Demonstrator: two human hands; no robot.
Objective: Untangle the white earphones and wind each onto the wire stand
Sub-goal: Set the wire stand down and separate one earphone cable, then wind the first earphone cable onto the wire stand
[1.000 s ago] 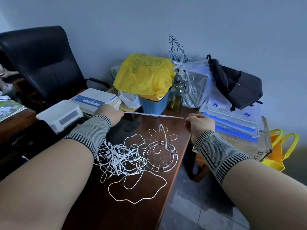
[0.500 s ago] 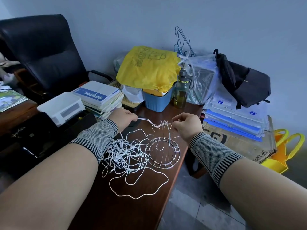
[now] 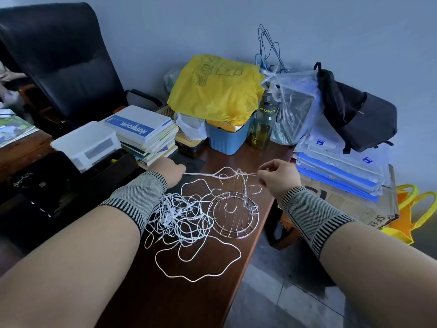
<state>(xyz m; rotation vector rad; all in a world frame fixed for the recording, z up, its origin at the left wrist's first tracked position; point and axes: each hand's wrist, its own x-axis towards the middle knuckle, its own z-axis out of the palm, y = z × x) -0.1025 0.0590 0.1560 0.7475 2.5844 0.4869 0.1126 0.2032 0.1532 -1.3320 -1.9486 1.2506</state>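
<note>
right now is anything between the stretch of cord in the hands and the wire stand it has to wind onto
Nothing visible. The left hand and right hand hold a strand of white earphone cord stretched across the top of the wire stand. The tangled rest lies beside the stand's left.

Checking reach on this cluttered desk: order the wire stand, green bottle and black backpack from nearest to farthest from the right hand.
From the right hand:
1. Wire stand, just left, nearer the person.
2. Green bottle, behind, at the desk's back.
3. Black backpack, far right, atop the folders.

The left hand [image 3: 170, 171] hides its own fingertips and grip on the earphone cable [image 3: 201, 173].
</note>
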